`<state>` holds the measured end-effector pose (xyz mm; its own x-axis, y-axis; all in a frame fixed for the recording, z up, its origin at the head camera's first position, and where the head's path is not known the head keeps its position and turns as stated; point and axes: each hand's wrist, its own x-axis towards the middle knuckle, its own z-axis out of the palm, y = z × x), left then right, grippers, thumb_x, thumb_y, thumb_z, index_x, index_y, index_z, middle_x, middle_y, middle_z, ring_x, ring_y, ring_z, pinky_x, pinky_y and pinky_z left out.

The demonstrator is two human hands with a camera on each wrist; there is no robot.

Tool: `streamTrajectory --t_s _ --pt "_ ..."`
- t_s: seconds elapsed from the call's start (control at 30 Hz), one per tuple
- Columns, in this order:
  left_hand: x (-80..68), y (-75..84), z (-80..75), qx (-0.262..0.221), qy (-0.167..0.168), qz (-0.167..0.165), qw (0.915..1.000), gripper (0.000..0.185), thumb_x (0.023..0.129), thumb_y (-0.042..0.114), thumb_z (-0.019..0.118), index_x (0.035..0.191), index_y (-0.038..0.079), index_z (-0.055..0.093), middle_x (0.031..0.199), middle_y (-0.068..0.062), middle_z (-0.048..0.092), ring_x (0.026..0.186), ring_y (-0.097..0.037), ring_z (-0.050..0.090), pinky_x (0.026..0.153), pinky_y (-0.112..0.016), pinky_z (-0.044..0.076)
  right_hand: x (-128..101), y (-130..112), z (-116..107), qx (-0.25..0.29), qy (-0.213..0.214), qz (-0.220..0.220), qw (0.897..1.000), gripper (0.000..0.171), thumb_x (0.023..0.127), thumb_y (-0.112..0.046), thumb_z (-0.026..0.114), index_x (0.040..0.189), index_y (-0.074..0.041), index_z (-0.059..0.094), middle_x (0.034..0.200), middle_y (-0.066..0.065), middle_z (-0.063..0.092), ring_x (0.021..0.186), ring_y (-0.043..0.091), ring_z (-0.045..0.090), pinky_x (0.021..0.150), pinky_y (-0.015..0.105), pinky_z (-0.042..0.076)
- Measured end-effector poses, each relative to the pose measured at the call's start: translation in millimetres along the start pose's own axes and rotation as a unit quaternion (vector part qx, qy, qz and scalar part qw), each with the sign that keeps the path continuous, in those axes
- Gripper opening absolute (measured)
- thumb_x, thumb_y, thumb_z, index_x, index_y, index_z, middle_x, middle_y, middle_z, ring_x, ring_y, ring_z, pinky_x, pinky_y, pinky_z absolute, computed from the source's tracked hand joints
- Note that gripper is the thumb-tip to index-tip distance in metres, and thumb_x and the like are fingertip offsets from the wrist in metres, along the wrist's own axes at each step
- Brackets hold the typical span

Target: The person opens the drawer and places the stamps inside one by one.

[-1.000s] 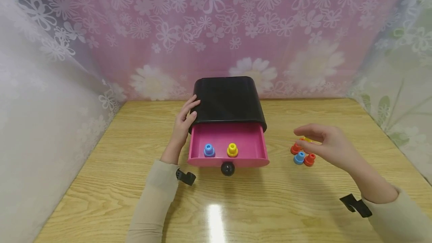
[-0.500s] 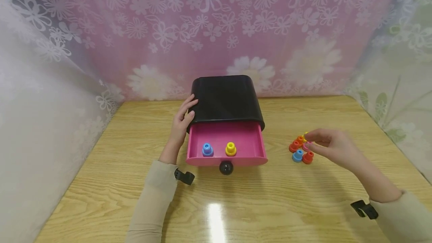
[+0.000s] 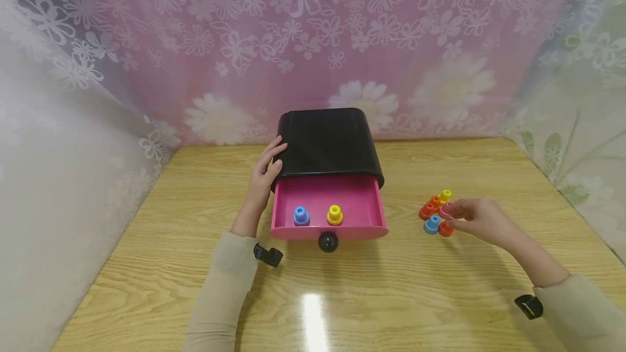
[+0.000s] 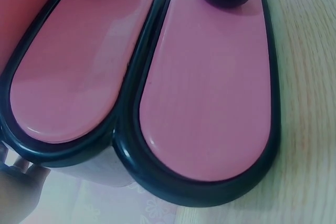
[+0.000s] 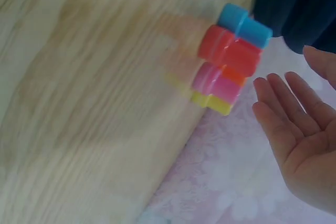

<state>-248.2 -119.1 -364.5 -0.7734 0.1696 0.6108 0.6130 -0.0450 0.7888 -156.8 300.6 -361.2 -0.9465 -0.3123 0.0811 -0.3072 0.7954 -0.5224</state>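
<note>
Nearest, two beige sleeves reach forward over the glossy wooden table [image 3: 195,297], each with a dark strap at the wrist. The right hand [image 3: 476,219] lies low over the tabletop, fingers bent toward a cluster of small plastic pegs [image 3: 437,213]; its fingertips [image 3: 449,212] are at the pink peg [image 3: 444,210], but whether they pinch it cannot be told. In the right wrist view the palm looks spread, fingers fairly straight, just beside the pegs. The pegs are smooth, stubby and flanged: red, blue, orange, yellow, pink, packed close together.

Left of them the pink drawer [image 3: 327,231] stands pulled out, shiny plastic with a round black knob [image 3: 328,242]; inside stand a blue peg [image 3: 301,215] and a yellow peg [image 3: 335,214], apart. The left hand [image 3: 263,181] rests relaxed against the left side of the black box [image 3: 327,143], rounded and glossy. Behind hangs a pink flowered curtain [image 3: 313,42].
</note>
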Motion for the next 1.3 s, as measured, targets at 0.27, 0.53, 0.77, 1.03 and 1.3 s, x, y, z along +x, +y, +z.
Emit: streamTrajectory --t_s 0.27,0.53,0.77,1.03,1.3 --pt "0.5 -0.1 -0.6 -0.008 -0.006 0.001 0.9999 0.054 0.088 0.033 0.049 0.123 -0.009 0.046 0.138 -0.014 0.032 0.128 -0.017 0.022 0.103 -0.042 0.015 3.6 18.3 6.9 -0.032 -0.018 0.009 0.999 0.027 0.075 -0.013 0.068 0.092 0.007 0.063 0.084 0.014 0.064 0.075 0.028 0.060 0.061 0.037 0.049" --pt "-0.7 11.3 1.5 0.001 -0.007 -0.019 0.9998 0.038 0.086 -0.002 0.039 0.122 -0.013 0.044 0.138 -0.020 0.029 0.129 -0.022 0.021 0.103 -0.045 0.014 4.5 26.9 13.7 -0.032 -0.031 0.019 0.999 0.025 0.075 -0.014 0.068 0.092 0.004 0.064 0.082 0.008 0.064 0.073 0.022 0.060 0.060 0.032 0.048" --pt "-2.3 27.2 6.2 0.011 -0.007 -0.021 0.9997 0.038 0.086 -0.001 0.038 0.120 -0.017 0.040 0.137 -0.026 0.026 0.129 -0.027 0.019 0.103 -0.045 0.013 6.2 29.6 16.7 -0.027 -0.036 0.018 0.999 0.024 0.075 -0.012 0.068 0.090 0.005 0.064 0.081 0.009 0.064 0.073 0.023 0.060 0.060 0.032 0.048" --pt "-1.3 5.5 -0.3 -0.002 -0.007 -0.015 0.9999 0.039 0.087 0.007 0.041 0.123 -0.009 0.045 0.139 -0.015 0.031 0.129 -0.018 0.021 0.103 -0.043 0.013 5.9 30.7 16.5 -0.026 -0.026 0.013 0.999 0.018 0.075 -0.010 0.068 0.086 0.004 0.064 0.081 0.010 0.064 0.073 0.024 0.060 0.060 0.033 0.049" --pt "-0.8 0.6 -1.2 -0.003 -0.004 -0.004 1.0000 0.047 0.088 0.024 0.047 0.123 -0.007 0.046 0.139 -0.012 0.032 0.128 -0.015 0.023 0.103 -0.042 0.014 -3.5 22.4 8.8 -0.021 0.011 0.016 1.000 0.019 0.077 -0.013 0.067 0.089 0.002 0.064 0.084 0.013 0.064 0.078 0.030 0.061 0.063 0.039 0.049"
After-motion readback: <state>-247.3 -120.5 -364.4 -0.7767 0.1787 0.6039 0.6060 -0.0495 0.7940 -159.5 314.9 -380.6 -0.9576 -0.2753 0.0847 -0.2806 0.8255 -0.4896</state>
